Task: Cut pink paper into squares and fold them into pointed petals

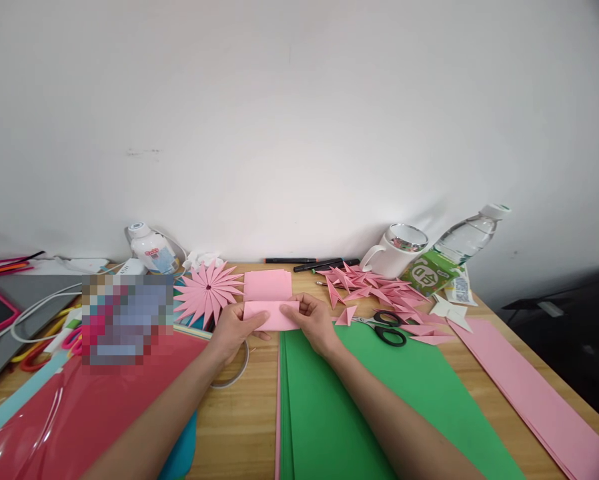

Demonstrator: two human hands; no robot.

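Observation:
A small pink paper strip is held level between my two hands. My left hand pinches its left end, thumb on top. Its right end is gripped by my right hand, thumb also on the paper. Just beyond the strip lies a stack of pink paper rectangles. To the left of the stack is a pink folded star wheel. Right of my right hand, folded pink pieces lie in a pile, with black-handled scissors in front of them.
Green sheets lie under my right forearm, a red folder under my left. A white mug, a water bottle and a green box stand back right. A white bottle is back left; pink strips lie right.

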